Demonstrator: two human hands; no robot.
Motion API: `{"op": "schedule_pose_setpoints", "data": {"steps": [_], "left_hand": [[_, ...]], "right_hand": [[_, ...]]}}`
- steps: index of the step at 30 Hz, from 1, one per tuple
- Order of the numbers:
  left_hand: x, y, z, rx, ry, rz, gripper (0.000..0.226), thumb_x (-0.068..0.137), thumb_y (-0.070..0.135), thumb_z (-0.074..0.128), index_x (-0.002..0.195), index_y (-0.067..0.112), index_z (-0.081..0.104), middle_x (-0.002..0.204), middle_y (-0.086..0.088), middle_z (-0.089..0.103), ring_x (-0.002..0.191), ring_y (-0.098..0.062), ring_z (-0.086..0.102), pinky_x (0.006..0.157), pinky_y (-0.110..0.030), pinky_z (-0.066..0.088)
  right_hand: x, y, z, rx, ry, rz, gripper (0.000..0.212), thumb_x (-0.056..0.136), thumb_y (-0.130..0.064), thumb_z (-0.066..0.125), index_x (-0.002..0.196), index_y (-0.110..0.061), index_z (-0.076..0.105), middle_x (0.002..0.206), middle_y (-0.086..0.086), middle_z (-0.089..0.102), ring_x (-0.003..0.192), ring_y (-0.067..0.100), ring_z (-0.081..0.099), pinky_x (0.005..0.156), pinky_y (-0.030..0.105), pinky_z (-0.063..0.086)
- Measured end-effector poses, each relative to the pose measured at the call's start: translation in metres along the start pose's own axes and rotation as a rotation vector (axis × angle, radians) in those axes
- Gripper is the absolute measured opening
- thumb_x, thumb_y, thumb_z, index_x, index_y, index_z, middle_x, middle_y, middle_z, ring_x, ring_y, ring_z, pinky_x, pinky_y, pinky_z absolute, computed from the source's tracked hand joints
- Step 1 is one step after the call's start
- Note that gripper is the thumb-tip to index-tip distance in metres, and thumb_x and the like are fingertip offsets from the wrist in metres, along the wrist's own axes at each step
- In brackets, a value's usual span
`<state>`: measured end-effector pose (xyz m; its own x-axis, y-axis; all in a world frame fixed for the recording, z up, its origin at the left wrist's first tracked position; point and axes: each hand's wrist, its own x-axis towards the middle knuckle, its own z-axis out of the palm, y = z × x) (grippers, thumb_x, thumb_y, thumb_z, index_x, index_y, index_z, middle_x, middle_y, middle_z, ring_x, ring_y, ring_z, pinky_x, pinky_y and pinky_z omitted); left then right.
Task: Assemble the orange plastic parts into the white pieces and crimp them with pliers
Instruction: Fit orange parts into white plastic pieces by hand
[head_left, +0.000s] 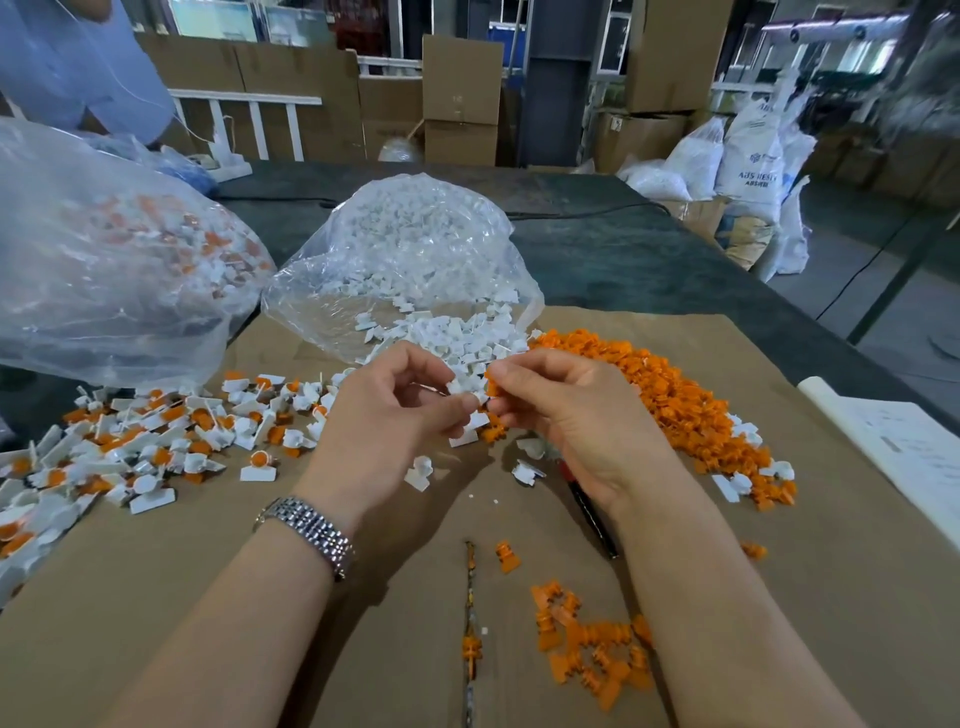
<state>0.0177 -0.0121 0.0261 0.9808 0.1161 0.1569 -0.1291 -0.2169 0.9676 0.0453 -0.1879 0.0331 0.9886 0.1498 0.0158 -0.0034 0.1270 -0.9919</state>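
Landmark: the open clear bag of white pieces (410, 270) at mid-table (623, 249).

Both hands are raised just in front of the bag's mouth, over the brown paper. Left hand (379, 410) pinches a white piece (464, 385) between thumb and curled fingers. Right hand (561, 415) pinches an orange part (492, 387) at its fingertips and meets the white piece from the right. The two parts touch; seating probably under way, and the hands are held high for a clear look at the fit.

Orange part's long axis: too small and covered to tell.

Right of the bag, loose orange pile (670, 400), within reach of the feeding hand. Left of the bag, finished white-and-orange pieces (156, 441) spread out, likely the output side. Nearer than the bag, under the right hand, pliers (592, 514) lie untouched, handle pointing towards the person; crimping not yet begun on this piece.
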Motion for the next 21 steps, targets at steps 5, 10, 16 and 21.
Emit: {"op": "schedule_pose_setpoints", "data": {"steps": [5, 10, 16, 21], "left_hand": [[-0.0011, 0.0007, 0.0025, 0.021, 0.015, 0.030, 0.025, 0.080, 0.013, 0.085, 0.095, 0.011, 0.064, 0.073, -0.007, 0.074, 0.069, -0.015, 0.075, 0.063, -0.022, 0.056], [-0.0028, 0.0027, 0.0052, 0.112, 0.048, 0.103, 0.025, 0.078, 0.018, 0.087, 0.090, 0.015, 0.066, 0.083, -0.007, 0.073, 0.077, -0.022, 0.070, 0.062, -0.021, 0.054], [-0.0038, 0.0003, 0.0037, 0.063, 0.054, 0.087, 0.023, 0.075, 0.025, 0.088, 0.086, 0.018, 0.070, 0.082, -0.007, 0.074, 0.079, -0.026, 0.071, 0.068, -0.032, 0.058], [-0.0018, -0.0029, -0.0021, -0.460, -0.111, -0.083, 0.023, 0.067, 0.028, 0.090, 0.081, 0.015, 0.077, 0.098, -0.014, 0.077, 0.100, -0.030, 0.075, 0.102, -0.047, 0.052]], "right_hand": [[-0.0021, 0.0002, 0.0024, -0.018, 0.010, -0.091, 0.012, 0.092, -0.015, 0.073, 0.101, -0.007, 0.074, 0.087, 0.011, 0.077, 0.086, 0.022, 0.076, 0.078, 0.025, 0.059], [-0.0032, 0.0007, 0.0043, -0.299, 0.021, -0.212, 0.005, 0.091, -0.026, 0.075, 0.094, -0.024, 0.077, 0.088, -0.008, 0.076, 0.084, 0.004, 0.070, 0.077, 0.016, 0.055], [-0.0042, 0.0005, 0.0047, -0.358, -0.037, -0.244, 0.003, 0.094, -0.023, 0.072, 0.095, -0.023, 0.075, 0.090, -0.007, 0.076, 0.089, 0.006, 0.072, 0.080, 0.015, 0.055], [-0.0040, -0.0041, 0.0012, -0.299, -0.078, -0.245, 0.005, 0.095, -0.021, 0.070, 0.097, -0.021, 0.075, 0.096, -0.004, 0.076, 0.096, 0.010, 0.070, 0.089, 0.020, 0.055]]}}
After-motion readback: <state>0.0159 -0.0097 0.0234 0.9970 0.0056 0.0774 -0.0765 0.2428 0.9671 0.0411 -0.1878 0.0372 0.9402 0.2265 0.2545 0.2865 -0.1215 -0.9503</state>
